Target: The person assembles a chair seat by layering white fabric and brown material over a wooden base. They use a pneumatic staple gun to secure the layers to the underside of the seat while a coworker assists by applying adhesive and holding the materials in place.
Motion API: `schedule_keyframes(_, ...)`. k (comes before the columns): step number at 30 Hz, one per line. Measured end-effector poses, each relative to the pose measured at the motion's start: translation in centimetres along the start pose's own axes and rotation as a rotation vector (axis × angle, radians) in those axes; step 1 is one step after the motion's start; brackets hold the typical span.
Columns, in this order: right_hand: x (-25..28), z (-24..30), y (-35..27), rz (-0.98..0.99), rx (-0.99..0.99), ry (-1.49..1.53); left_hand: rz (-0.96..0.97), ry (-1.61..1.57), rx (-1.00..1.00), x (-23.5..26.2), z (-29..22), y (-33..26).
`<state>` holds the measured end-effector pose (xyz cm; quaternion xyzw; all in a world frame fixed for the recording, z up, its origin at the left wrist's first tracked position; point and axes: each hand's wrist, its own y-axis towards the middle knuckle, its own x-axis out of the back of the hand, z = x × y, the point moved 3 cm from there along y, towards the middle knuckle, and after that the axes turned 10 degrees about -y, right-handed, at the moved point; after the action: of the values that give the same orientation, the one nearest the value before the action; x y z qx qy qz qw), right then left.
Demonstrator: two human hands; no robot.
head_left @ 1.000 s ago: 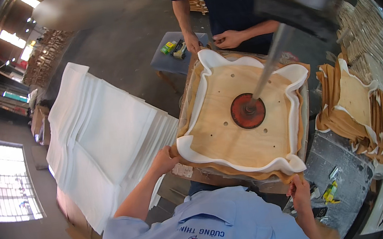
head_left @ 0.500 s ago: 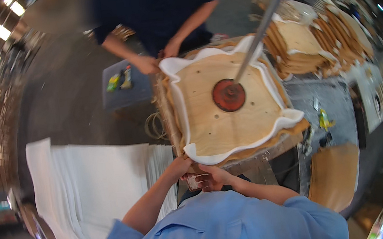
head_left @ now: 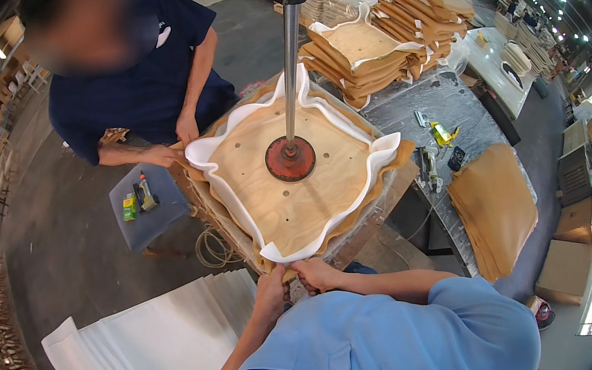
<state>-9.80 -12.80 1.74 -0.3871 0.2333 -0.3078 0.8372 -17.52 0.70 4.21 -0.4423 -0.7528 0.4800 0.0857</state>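
A square plywood board (head_left: 252, 190) with small holes lies on a white foam sheet (head_left: 229, 208), whose wavy edges curl up around it. Beneath them a tan leather-like cover (head_left: 337, 230) spreads past the foam. A red round press foot (head_left: 290, 158) on a metal rod bears on the board's middle. At the near corner my left hand (head_left: 272, 289) and my right hand (head_left: 318, 275) are side by side, both closed on the cover's edge. Across the stack, a co-worker's two hands (head_left: 187, 126) hold the far left edge.
Left stands a grey stool (head_left: 160, 220) with a stapler and a small box. White foam sheets (head_left: 152, 336) are piled at the lower left. A plastic-covered table (head_left: 405, 109) on the right carries tools, tan sheets (head_left: 494, 205) and stacked tan covers (head_left: 349, 75).
The view has swung round, so the board appears rotated and further left. My right hand, with its fingers looser before, is now closed on the cover's edge beside my left.
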Motion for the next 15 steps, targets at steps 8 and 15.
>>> schedule_keyframes(8,-0.1,0.7,-0.9,0.013,0.104,-0.150,-0.024,-0.073,-0.035,1.6,0.1,-0.4)
schedule_keyframes(15,17.3,-0.9,-5.1,-0.284,-0.145,0.047,0.601,0.485,-0.218,-3.5,-3.3,-6.1)
